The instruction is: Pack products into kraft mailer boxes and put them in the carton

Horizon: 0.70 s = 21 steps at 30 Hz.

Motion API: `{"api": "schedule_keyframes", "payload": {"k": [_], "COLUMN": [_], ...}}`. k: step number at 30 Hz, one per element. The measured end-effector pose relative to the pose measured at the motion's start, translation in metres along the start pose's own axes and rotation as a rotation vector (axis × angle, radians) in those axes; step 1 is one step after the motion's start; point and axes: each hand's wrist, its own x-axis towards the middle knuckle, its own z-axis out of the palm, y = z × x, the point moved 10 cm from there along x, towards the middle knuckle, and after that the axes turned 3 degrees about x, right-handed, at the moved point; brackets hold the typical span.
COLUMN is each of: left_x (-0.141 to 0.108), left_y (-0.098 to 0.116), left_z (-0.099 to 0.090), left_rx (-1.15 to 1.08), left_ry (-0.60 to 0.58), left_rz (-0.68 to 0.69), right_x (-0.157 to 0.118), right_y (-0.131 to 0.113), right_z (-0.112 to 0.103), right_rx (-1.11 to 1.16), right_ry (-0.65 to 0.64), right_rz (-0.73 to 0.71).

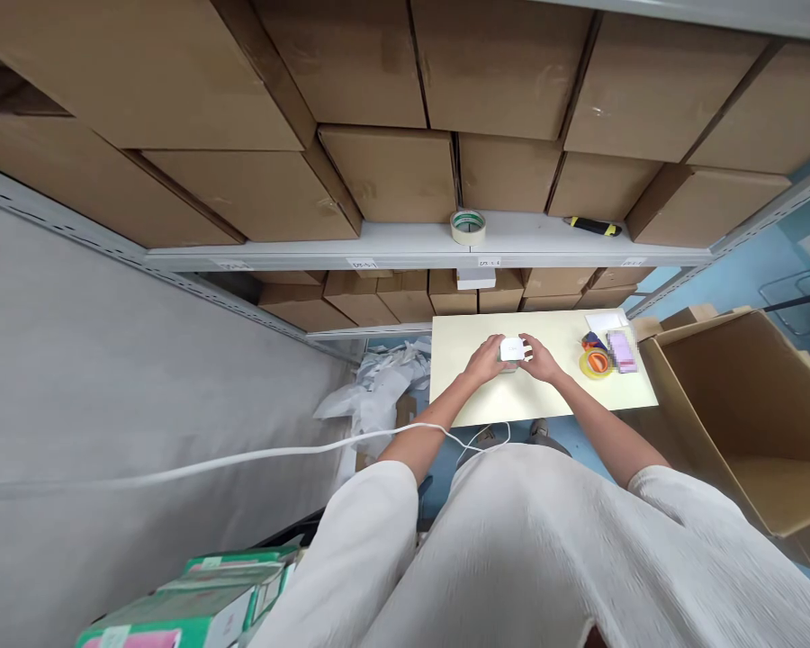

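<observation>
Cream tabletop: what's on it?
On the cream tabletop, right side: yellow tape roll, dark blue item, likely phone, white sheet. A small white-topped box is between the left hand and right hand; what's directly under it is covered.

One held white item [511, 350], one cream tape roll [462, 236], one utility knife [594, 226], one phone [622, 351], two shoes [539, 427]

Head-worn, looks forward and steeply down over the white shirt [533, 540] toward the nearby table [463, 346] and the shelf [405, 234] beyond.
</observation>
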Motion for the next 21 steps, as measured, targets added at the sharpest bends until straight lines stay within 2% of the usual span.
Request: {"api": "schedule_keyframes", "payload": {"k": [7,16,21], "left_x": [0.0,-0.005,-0.008], "left_y": [0.003,0.0,-0.003], "left_z": [-0.002,-0.018,-0.019], "left_rx": [0.15,0.041,-0.03], "left_ry": [-0.026,0.027,0.045], "left_rz": [-0.024,0.029,0.035], "right_x": [0.001,0.0,-0.001], "right_y": [-0.003,-0.015,-0.031], "right_z": [0.01,0.016,0.014], "right_rx": [0.015,0.002,-0.11], "right_ry": [-0.017,-0.025,-0.013], "right_rz": [0.002,-0.023,-0.086]}}
